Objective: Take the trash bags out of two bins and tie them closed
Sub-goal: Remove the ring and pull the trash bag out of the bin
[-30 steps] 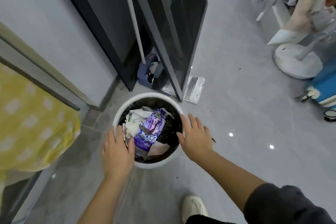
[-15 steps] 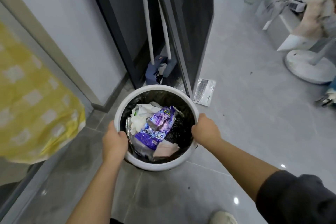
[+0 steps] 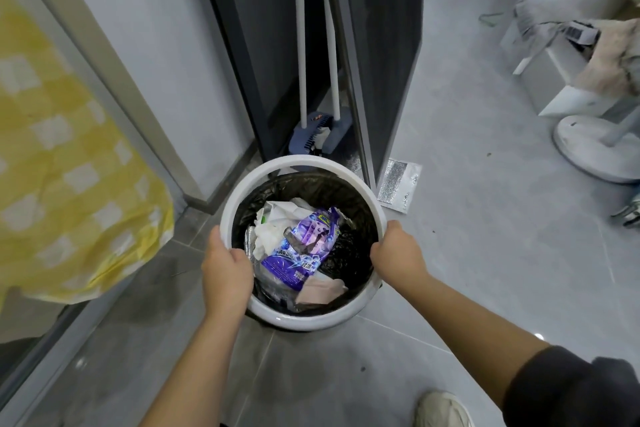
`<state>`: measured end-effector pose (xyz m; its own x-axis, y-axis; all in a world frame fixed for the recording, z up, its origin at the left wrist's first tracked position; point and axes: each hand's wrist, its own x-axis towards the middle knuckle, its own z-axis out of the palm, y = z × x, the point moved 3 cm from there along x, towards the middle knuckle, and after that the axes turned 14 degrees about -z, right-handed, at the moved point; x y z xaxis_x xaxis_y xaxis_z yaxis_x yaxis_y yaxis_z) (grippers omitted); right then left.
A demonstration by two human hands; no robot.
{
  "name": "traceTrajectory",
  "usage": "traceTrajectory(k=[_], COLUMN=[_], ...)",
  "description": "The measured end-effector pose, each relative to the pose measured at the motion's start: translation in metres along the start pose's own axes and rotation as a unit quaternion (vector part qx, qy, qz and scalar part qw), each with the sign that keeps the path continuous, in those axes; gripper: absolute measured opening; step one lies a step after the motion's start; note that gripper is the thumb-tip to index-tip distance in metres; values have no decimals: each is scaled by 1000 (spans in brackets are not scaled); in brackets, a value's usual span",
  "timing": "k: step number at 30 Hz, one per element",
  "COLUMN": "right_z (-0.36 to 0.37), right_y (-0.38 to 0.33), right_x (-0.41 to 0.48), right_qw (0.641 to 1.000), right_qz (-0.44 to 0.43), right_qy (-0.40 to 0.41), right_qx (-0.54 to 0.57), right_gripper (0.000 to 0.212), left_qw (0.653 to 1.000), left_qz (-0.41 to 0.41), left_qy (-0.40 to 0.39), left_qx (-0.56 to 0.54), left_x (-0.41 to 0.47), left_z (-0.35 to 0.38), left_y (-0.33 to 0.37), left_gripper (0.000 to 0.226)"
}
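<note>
Both hands on the rim, bag still inside

Your left hand (image 3: 227, 269) and right hand (image 3: 398, 251) clamp opposite sides of the white bin (image 3: 304, 163) rim; the black trash bag (image 3: 311, 189) opens straight up between them.

White round bin (image 3: 231, 198) is sitting upright on grey tile floor, just in front of dark door frame. Black trash bag (image 3: 349, 246) is lining the inside, top edge sitting just under the rim, still in the bin, not tied. Bag is holding mixed rubbish approx. to mid height: purple printed wrapper (image 3: 298, 253) lying diagonally in the middle, crumpled white paper at upper left of it, pale pink piece at lower right. Rim is looking glossy, plain, w/o lid.
</note>
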<state>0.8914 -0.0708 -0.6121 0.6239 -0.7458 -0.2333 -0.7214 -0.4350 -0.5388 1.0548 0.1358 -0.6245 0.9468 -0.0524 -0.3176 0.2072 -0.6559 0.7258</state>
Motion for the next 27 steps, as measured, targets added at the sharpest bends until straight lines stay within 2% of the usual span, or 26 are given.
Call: traceTrajectory(k=[9, 13, 18, 23, 27], right_z=[-4, -8, -19, -49, -74], right_y=[5, 5, 10, 33, 74], right_x=[-4, -5, -7, -4, 2], right_qw=[998, 997, 996, 996, 996], right_qz=[-33, -43, -57, -42, 16], right_qy=[50, 59, 69, 73, 87], right_qx=[12, 19, 26, 24, 25], right_gripper=[26, 33, 29, 47, 46], left_qw=[995, 993, 993, 995, 991], left_qz=[62, 71, 48, 78, 103], left_qy=[15, 11, -1, -38, -87], left_qx=[-81, -94, -107, -56, 5], left_x=[-16, -22, -24, -42, -58], left_z=[-3, -6, -17, -11, 25], left_y=[21, 25, 26, 40, 57], left_gripper=[50, 46, 47, 39, 33])
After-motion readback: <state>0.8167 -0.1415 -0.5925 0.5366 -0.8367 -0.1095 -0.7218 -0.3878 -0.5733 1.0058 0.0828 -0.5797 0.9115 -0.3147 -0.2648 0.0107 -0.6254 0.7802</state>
